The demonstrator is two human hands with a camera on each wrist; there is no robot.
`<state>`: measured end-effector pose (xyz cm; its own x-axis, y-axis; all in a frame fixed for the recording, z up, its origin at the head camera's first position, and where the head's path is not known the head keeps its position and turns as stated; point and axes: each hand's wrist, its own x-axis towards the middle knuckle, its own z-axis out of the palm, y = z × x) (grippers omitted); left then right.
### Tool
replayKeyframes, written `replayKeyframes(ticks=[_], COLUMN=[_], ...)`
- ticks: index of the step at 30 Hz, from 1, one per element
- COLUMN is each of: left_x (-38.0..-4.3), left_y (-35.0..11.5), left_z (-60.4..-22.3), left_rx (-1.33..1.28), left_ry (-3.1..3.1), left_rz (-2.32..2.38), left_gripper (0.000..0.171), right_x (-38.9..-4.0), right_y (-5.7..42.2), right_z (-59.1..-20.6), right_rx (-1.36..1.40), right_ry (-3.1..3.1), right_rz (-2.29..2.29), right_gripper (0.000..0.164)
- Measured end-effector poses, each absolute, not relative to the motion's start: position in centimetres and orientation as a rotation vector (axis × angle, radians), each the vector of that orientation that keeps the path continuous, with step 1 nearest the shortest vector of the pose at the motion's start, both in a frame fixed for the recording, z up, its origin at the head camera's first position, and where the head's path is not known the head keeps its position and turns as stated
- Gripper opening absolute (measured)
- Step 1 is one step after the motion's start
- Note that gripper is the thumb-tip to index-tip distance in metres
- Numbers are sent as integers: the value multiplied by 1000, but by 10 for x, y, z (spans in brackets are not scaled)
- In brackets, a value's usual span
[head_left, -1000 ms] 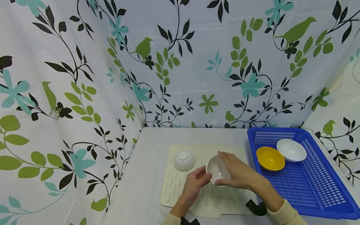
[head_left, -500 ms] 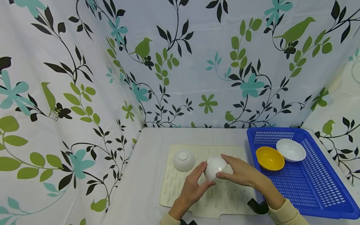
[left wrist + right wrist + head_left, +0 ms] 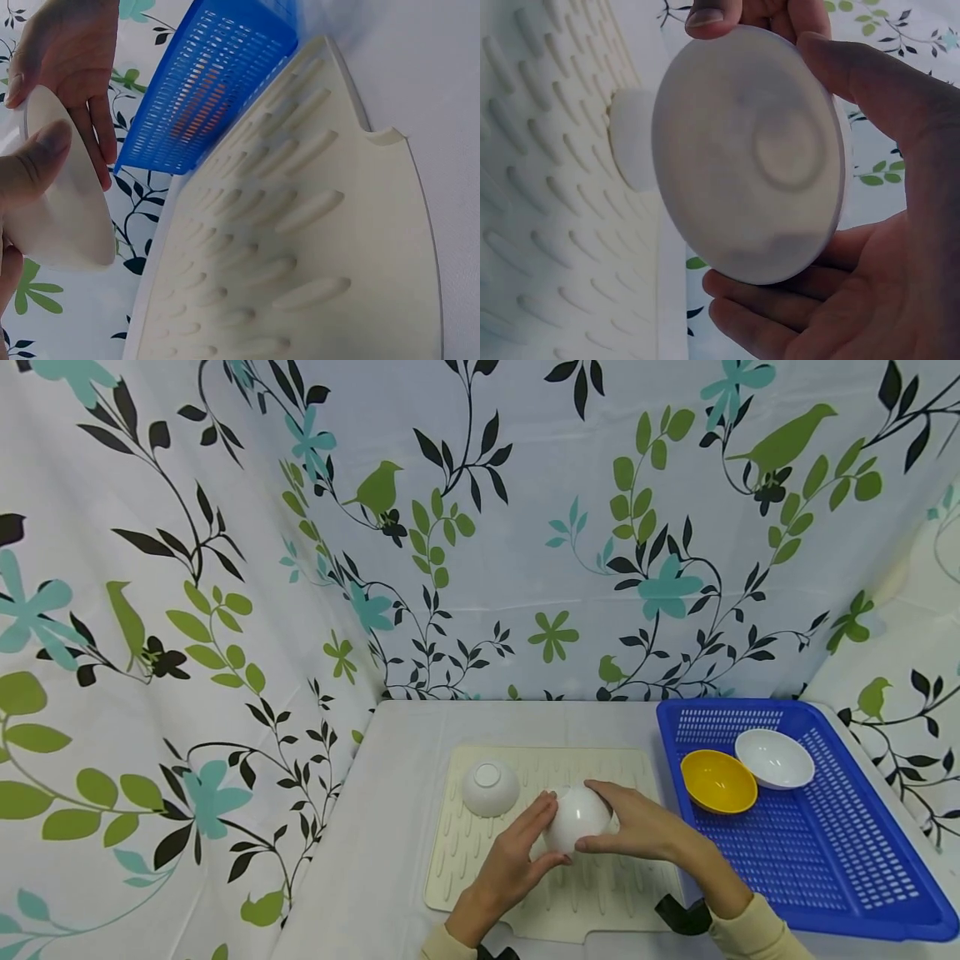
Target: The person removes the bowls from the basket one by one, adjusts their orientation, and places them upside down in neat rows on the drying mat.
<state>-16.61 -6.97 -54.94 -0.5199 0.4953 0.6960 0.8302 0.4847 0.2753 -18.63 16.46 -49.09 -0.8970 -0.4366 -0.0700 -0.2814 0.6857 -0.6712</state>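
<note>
A white bowl (image 3: 577, 822) is held above the cream ridged drying mat (image 3: 600, 902), its rounded outside turned up in the head view. My left hand (image 3: 510, 864) grips its left side, with the thumb (image 3: 41, 161) on the outer wall. On the opposite side, my right hand (image 3: 641, 828) curls its thumb and fingers around the edge. The right wrist view looks into the hollow of this bowl (image 3: 742, 157), with the rim tilted toward the camera. A second white bowl (image 3: 490, 789) rests upside down on the mat's back left part.
To the right stands a blue perforated basket (image 3: 847, 860), holding a yellow bowl (image 3: 718, 783) and a white bowl (image 3: 776, 760). Everything sits on a white-covered table (image 3: 352, 860). A leaf-and-bird patterned curtain (image 3: 480, 568) hangs behind and along the sides.
The held bowl has turned over: its hollow faced the head camera earlier, now its outside does. My left hand has shifted its grip along the bowl's left side.
</note>
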Motion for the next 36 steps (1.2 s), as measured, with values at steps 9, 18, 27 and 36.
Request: replayKeyframes(ticks=[9,18,27,36], left_x=[-169,-173,-186,-202], left_y=[-72,-75,-76,-67], left_z=[-560,-570,-587,-596], left_rx=[-840,-645,-607,-559], left_ry=[-2346,-2620,-2685,-2706], left_rz=[-952,-1475,-1562,-1570], left_gripper=[89,87,87,83], right_x=[-190,-195,-201,-213], right_y=[156,150,147,140], right_z=[-504,-525,-540,-550], right_rx=[-511,-503,-546,-609], right_ry=[2728,2755,2737,2873], right_rz=[-1081,-1108,-1146,-1024], right_gripper=[97,102,105,102])
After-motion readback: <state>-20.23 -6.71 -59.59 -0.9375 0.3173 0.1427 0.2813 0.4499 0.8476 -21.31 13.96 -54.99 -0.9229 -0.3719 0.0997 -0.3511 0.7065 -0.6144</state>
